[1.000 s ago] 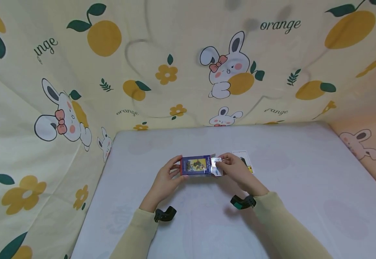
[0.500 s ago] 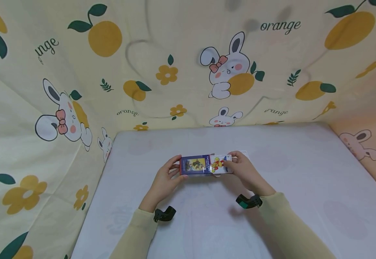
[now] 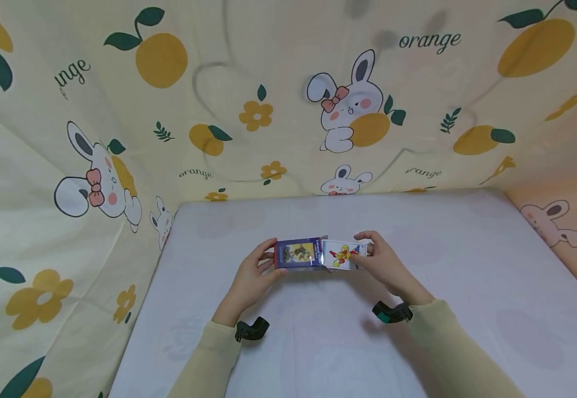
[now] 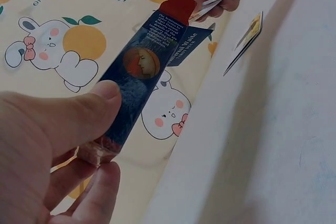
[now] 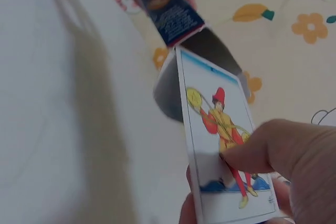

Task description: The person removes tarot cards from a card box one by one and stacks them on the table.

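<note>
My left hand (image 3: 250, 283) grips the far-left end of a dark blue tarot card box (image 3: 288, 255), thumb along its side in the left wrist view. The box's right end is open, with its flaps (image 5: 212, 51) spread. Between thumb and fingers, my right hand (image 3: 390, 271) pinches a tarot card (image 3: 335, 253) right at that opening. In the right wrist view the card (image 5: 205, 135) shows a figure in red and yellow with yellow discs, and my thumb covers part of it. Edges of cards (image 4: 212, 4) show in the right hand in the left wrist view.
Another card (image 4: 245, 43) lies on the white table (image 3: 298, 342) beyond the right hand, hidden from the head view. A cloth printed with rabbits and oranges (image 3: 268, 72) rises behind and at both sides. Each wrist wears a black camera band (image 3: 252, 329).
My right hand has moved to the right, drawing the tarot card out of the box until most of its picture shows. The left hand and box have stayed nearly still.
</note>
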The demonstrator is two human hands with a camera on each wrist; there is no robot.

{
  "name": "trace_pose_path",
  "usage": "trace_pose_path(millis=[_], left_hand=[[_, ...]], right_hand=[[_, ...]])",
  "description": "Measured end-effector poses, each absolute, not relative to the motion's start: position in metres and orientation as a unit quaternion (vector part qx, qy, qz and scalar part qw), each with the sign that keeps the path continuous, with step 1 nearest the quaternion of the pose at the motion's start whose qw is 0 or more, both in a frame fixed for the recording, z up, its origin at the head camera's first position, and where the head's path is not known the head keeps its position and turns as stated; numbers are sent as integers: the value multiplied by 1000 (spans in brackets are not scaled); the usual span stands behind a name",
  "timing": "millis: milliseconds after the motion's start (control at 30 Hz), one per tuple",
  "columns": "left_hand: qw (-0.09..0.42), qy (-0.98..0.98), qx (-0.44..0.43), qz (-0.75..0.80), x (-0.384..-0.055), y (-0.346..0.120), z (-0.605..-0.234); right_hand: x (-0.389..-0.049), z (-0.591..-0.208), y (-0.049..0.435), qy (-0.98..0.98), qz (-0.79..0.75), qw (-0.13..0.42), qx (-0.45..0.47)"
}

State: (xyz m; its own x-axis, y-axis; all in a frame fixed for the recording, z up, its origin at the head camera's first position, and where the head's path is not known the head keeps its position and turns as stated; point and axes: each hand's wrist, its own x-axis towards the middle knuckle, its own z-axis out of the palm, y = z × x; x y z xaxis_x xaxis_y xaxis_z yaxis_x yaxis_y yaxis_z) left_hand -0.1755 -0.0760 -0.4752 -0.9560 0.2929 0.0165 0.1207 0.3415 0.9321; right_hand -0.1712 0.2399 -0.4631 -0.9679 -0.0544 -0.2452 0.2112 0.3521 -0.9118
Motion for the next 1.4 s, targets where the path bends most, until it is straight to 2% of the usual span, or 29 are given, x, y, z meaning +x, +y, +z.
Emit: trace_pose_path(millis=[233,767,900,1233,1400], left_hand=[[74,812,127,565,-175,-77,-475],[73,815,125,562,-176,-77,-475],[74,814,123,562,-176,-77,-475],[77,816,121,559,-177,-77,-477],[77,819,123,554,-177,-76,-478]], right_hand=[[-168,-466,248,850,-514,118,-1],[-164,-459,261,850,-511,128,-3],[-169,-466,270,858,-502,105,34],[-177,-481,281,879,-463,6,113],[-179,-487,277,881,-455,-10,131]])
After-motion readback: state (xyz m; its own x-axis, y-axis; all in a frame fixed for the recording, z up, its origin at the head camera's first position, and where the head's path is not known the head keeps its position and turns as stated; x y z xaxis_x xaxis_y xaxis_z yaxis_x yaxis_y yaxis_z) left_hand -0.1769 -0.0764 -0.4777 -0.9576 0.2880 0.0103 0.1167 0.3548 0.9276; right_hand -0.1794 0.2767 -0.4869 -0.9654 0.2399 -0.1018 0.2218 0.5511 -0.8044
